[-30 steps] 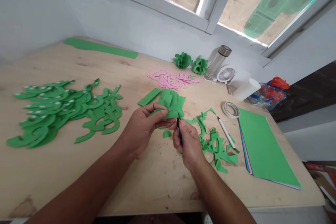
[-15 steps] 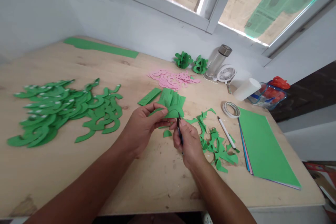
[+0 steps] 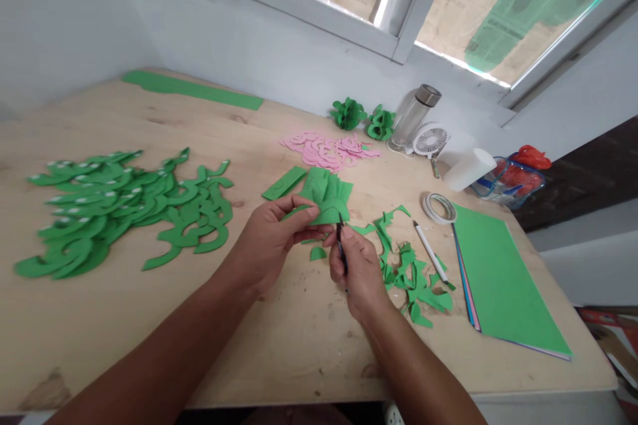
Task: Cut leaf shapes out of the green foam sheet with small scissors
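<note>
My left hand (image 3: 272, 239) is closed, pinching a piece of green paper (image 3: 329, 214) with a curved line on it between thumb and fingers. My right hand (image 3: 356, 262) is wrapped round a pair of dark scissors (image 3: 341, 239), their handles mostly hidden in the palm. The blades meet the lower right edge of the held paper. Just behind it lies a stack of green paper strips (image 3: 319, 182), with a single marked strip (image 3: 284, 183) to its left. A small green offcut (image 3: 318, 253) rests on the table below the hands.
Cut green curved pieces (image 3: 194, 226) are heaped at left, pink ones (image 3: 323, 149) behind. Green scraps (image 3: 411, 279), a white pen (image 3: 430, 251), tape rolls (image 3: 438, 208) and green sheets (image 3: 503, 279) lie at right. A bottle (image 3: 413, 117) and small fan (image 3: 429, 140) stand by the wall.
Almost nothing differs. Both hands keep their places, and the scissors stay at the paper's edge with only a very slight shift.
</note>
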`<act>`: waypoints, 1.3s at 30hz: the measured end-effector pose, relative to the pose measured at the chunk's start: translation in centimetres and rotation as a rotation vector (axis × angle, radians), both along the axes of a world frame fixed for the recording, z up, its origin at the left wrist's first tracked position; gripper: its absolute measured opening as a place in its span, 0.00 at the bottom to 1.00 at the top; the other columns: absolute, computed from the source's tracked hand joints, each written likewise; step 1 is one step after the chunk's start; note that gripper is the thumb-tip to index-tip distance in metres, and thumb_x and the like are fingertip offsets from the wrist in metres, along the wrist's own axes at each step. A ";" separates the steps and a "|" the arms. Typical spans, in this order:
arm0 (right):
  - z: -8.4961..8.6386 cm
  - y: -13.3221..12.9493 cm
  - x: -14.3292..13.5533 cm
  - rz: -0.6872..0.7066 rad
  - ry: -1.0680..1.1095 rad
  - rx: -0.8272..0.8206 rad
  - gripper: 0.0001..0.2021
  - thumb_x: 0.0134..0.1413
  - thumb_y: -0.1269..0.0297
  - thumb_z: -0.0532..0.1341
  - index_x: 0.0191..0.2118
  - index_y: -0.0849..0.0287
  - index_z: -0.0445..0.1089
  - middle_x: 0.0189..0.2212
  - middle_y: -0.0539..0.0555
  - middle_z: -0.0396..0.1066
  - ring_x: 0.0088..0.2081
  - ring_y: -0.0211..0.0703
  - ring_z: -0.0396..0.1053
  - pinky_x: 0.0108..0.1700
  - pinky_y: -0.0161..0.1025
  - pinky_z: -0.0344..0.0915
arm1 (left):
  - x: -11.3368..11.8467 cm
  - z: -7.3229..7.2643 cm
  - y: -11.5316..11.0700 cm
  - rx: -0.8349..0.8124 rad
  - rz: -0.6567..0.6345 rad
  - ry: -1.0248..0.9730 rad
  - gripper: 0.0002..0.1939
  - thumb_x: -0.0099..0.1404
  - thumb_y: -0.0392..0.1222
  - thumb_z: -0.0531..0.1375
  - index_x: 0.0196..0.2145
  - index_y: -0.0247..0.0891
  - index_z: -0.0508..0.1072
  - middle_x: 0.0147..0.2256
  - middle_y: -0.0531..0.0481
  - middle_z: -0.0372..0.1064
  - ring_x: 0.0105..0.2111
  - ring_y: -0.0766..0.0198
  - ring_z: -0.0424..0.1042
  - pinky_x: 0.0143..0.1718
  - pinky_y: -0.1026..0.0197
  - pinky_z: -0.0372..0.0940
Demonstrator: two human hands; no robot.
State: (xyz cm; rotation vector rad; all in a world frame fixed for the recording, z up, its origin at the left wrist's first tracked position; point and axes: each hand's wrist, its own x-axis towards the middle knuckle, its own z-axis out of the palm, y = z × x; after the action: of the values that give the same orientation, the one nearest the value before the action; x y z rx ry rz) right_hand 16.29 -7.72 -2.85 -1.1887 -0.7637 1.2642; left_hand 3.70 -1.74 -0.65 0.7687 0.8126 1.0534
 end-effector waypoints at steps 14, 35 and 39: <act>0.2 -0.1 -0.1 -0.022 -0.019 -0.009 0.27 0.51 0.34 0.65 0.25 0.57 0.70 0.09 0.39 0.55 0.12 0.29 0.44 0.16 0.32 0.40 | -0.2 0.1 -0.1 0.001 -0.037 -0.001 0.12 0.48 0.46 0.77 0.24 0.41 0.78 0.25 0.54 0.79 0.25 0.65 0.77 0.34 0.64 0.75; 0.5 0.0 0.0 -0.008 -0.040 -0.032 0.26 0.49 0.35 0.65 0.24 0.57 0.69 0.09 0.39 0.54 0.12 0.29 0.43 0.16 0.33 0.39 | -0.4 0.4 0.1 0.031 -0.057 0.028 0.11 0.49 0.44 0.76 0.21 0.42 0.78 0.23 0.53 0.76 0.24 0.61 0.76 0.32 0.58 0.76; 0.5 -0.1 -0.1 -0.008 -0.043 -0.034 0.26 0.50 0.35 0.65 0.24 0.57 0.69 0.09 0.39 0.54 0.12 0.29 0.44 0.16 0.33 0.40 | -0.5 0.3 0.2 0.031 -0.060 0.026 0.11 0.50 0.44 0.76 0.22 0.42 0.78 0.23 0.53 0.76 0.24 0.61 0.75 0.32 0.58 0.76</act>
State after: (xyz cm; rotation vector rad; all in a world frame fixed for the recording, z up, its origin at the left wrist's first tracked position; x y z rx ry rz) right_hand 16.19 -7.78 -2.34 -1.2489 -0.7706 1.2532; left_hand 3.19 -1.53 -0.40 0.8298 0.7922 1.0064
